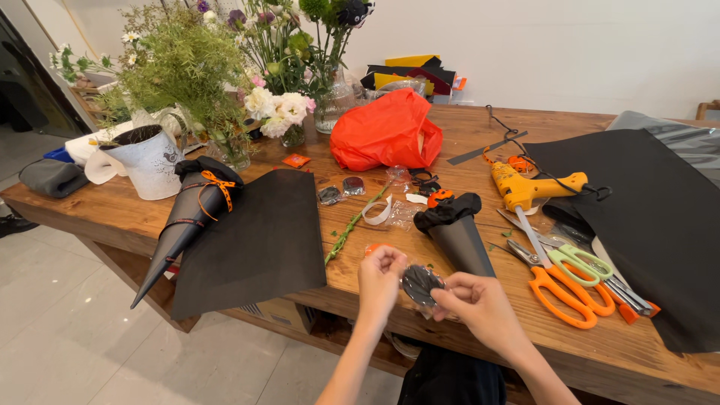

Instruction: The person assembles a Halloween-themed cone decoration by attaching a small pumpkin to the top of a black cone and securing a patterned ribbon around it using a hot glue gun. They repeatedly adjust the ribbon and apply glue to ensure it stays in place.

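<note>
We see the wooden table (480,142) under bright, even daylight, apparently entering from the left, where the pale floor tiles (67,322) carry a soft sheen. Shadows are weak and short; a faint one lies beneath the black paper cone (184,225). The white wall (562,45) at the far side is nearly washed out. Our wide lens bows the table's near edge and stretches the corners. The flowers (277,109) stay sharp, while the left hand (380,279) and right hand (480,304) look slightly soft.
</note>
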